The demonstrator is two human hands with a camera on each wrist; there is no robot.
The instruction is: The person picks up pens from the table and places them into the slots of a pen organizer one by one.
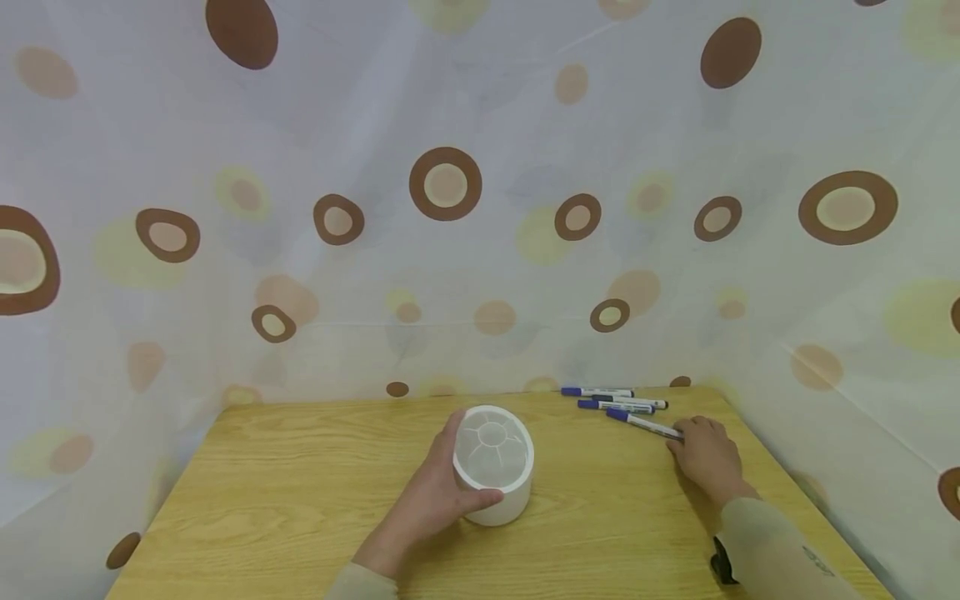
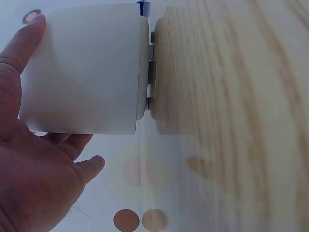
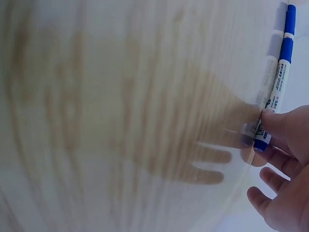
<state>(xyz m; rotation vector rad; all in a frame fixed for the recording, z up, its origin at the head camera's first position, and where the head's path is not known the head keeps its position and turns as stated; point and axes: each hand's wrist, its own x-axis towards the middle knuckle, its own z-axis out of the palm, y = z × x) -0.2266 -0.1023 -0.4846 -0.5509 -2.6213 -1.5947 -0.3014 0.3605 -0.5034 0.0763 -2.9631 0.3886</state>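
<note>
My left hand [image 1: 431,500] wraps round the white cylindrical plastic holder [image 1: 493,463], standing mid wooden tabletop [image 1: 300,492]. My right hand [image 1: 705,457] pinches the end of the nearest blue-capped white marker [image 1: 643,424]; two more markers [image 1: 611,398] lie just beyond.

Head cam: high, looking fwd/down over whole wooden table [image 1: 300,500], fairly far. L wrist cam: close, side-on at white holder [image 2: 87,67]. R wrist cam: close above tabletop at markers [image 3: 277,82]. All share the table.
</note>
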